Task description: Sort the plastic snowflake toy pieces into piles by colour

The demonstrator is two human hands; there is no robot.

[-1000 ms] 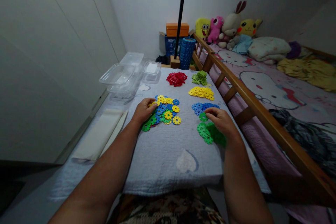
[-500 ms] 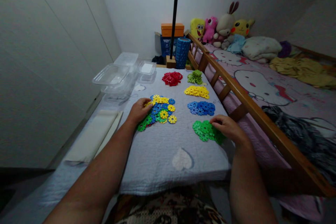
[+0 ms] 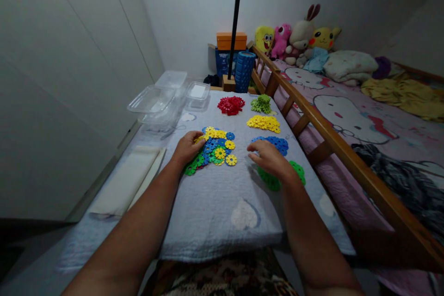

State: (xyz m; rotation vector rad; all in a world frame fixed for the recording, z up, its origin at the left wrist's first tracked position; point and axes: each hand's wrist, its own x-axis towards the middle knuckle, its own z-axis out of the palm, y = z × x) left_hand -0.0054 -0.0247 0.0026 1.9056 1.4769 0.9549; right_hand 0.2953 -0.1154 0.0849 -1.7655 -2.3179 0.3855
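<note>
My left hand (image 3: pixel 189 148) lies at the left edge of a mixed pile of plastic snowflake discs (image 3: pixel 211 146) in yellow, blue and green. Its thumb and fingers close around a yellow snowflake disc (image 3: pixel 199 139) on that edge. My right hand (image 3: pixel 268 157) hovers to the right of the mixed pile, fingers apart, and I see nothing in it. Beneath and behind it are a pile of green discs (image 3: pixel 297 171) and a pile of blue discs (image 3: pixel 280 144), both partly hidden by the hand and wrist.
Farther back are piles of yellow discs (image 3: pixel 264 123), red discs (image 3: pixel 231 105) and light green discs (image 3: pixel 261 103). Clear plastic boxes (image 3: pixel 152 101) and a folded cloth (image 3: pixel 126 180) lie on the left. A wooden bed rail (image 3: pixel 312 125) borders the table's right side.
My right hand has left the green pile and moved left, toward the middle of the table, with its fingers spreading. My left hand stays at the mixed pile. The view has shifted slightly.
</note>
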